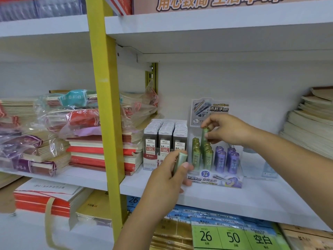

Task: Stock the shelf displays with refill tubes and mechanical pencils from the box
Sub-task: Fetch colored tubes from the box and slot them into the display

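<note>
Above the green rows of the display tray (216, 179) on the shelf (234, 199), the right hand (228, 130) has its grip pinched on an upright green refill tube (204, 135), while just left of the tray's front the left hand (169, 175) has its grip clamped round a second green tube (179, 162).

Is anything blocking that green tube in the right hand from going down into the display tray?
Nothing visible does. The right hand pinches the tube above the tray, behind the standing green tubes, which hide its slot. The left hand holds a second tube, lower and aside.
</note>
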`<action>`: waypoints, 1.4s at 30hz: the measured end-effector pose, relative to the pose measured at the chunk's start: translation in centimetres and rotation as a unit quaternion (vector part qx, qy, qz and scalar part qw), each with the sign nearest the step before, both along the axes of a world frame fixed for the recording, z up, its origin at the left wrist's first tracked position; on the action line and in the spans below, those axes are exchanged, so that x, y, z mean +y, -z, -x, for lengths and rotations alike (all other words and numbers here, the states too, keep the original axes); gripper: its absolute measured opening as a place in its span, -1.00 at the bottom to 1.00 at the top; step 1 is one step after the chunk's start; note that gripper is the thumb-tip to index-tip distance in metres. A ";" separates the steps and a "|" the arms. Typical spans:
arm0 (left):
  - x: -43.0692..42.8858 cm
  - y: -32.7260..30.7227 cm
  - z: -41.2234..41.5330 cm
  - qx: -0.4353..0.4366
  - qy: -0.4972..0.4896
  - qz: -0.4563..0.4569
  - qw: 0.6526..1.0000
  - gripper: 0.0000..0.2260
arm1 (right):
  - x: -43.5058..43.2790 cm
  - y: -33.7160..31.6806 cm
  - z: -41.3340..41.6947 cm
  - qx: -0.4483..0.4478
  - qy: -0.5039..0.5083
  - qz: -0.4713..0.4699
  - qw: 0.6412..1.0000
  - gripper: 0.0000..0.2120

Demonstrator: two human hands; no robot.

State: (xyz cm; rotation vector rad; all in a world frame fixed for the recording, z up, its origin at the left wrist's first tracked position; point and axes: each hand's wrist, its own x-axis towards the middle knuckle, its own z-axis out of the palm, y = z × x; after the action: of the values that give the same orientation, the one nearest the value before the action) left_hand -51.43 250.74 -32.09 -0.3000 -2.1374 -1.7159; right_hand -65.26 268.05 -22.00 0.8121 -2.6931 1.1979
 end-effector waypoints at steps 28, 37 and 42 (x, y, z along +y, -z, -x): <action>-0.2 0.4 0.3 -0.020 -0.003 0.017 1.000 -0.83 | 0.2 -0.1 0.1 0.023 -0.016 -0.088 0.996 -0.85; -0.5 0.5 0.5 -0.033 0.003 0.001 0.999 -0.96 | -0.4 -0.7 -0.7 -0.011 -0.009 -0.177 0.984 -0.83; -0.4 0.4 0.2 -0.034 0.010 -0.011 0.999 -0.96 | 0.7 -0.5 -1.8 0.013 0.017 -0.204 0.979 -0.81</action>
State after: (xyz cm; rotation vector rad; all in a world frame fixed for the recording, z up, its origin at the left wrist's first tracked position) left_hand -51.60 250.34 -32.45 -0.2609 -2.1685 -1.7855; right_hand -63.46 268.73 -21.46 0.8093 -2.9594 0.6237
